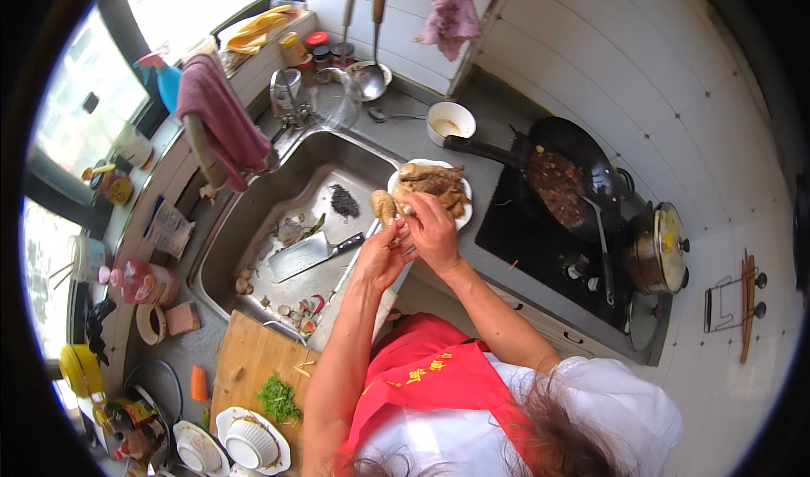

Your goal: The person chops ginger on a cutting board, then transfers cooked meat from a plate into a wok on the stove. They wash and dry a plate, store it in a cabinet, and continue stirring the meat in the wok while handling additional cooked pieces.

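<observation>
In front of me my left hand [383,252] holds a light-brown piece of cooked meat [382,206] that looks like a poultry drumstick, gripped at its lower end. My right hand [433,227] meets it from the right, fingers bent together. A small pale bit shows at the right fingertips; whether they pinch it or the drumstick is hidden. Just beyond the right hand, a white scalloped plate [467,212] bears a large browned piece of cooked meat [436,180], partly covered by the fingers.
A cleaver [300,256] lies over the steel sink [218,249] among food scraps. On the cooktop [506,224] stand a wok [601,154] with minced food and a spatula [600,243], beside a lidded pot [648,255]. A cutting board [243,350] holds chopped greens [278,398]. A white bowl [450,122] stands behind the plate.
</observation>
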`<state>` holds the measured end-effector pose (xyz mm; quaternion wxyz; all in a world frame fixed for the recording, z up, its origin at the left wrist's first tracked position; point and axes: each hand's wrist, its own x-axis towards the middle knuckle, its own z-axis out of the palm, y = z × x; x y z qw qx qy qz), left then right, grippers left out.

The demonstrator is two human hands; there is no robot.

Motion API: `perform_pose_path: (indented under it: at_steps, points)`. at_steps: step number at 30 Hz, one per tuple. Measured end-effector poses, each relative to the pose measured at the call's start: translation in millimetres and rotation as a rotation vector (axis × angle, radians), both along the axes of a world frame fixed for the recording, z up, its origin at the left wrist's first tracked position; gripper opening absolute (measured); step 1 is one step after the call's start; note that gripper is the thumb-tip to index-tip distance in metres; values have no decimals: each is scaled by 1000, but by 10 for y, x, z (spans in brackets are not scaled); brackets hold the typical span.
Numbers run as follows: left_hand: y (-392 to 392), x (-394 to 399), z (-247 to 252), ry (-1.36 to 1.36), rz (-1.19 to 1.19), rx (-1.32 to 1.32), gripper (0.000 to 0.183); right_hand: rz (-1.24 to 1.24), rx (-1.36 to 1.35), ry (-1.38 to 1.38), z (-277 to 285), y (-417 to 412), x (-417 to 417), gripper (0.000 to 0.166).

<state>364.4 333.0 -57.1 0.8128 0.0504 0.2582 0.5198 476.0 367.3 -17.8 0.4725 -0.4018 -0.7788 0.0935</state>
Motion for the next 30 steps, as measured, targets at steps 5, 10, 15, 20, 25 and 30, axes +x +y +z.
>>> perform_pose_path:
  at_steps: [5,10,15,20,25,30]
  points:
    - [-202,-236,76,-36,95,-10,24,203,59,-55,-110,-196,-156,35]
    - [-399,-552,48,-67,111,-16,24,466,54,-168,-104,-224,-318,36]
    - [-429,-619,-21,-143,192,-37,23,580,12,-140,22,-264,-397,32]
    - [-465,-677,-174,-123,235,-107,19,500,22,-183,5,-99,-427,25]
    - [-543,-783,-104,69,219,-37,18,-155,-52,-378,-443,730,-191,24]
    - [-687,-916,-48,205,243,47,23,-377,-560,-914,-697,1372,166,25]
